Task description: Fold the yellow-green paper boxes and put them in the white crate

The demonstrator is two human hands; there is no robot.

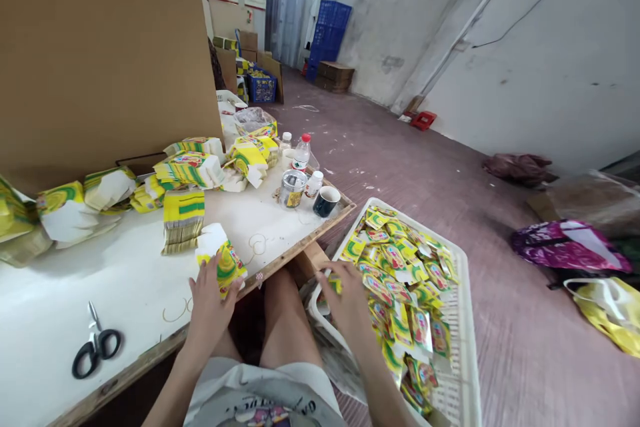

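My left hand (210,303) rests at the front edge of the white table (75,293), fingers closed on a small stack of yellow-green packets (225,261). My right hand (347,297) reaches down into the white plastic crate (463,320) beside my knee, fingers curled on a yellow sachet (334,282) at the crate's near-left corner. The crate holds several loose yellow, green and red sachets (400,280).
Piles of folded yellow-green packets (185,170) line the table's back, with a squared stack (183,220) in the middle. Black scissors (97,343) lie near left. A jar (293,188), bottle (301,151) and dark cup (327,201) stand at the table's right end. A cardboard sheet (100,47) stands behind. Bags (570,247) lie on the floor at right.
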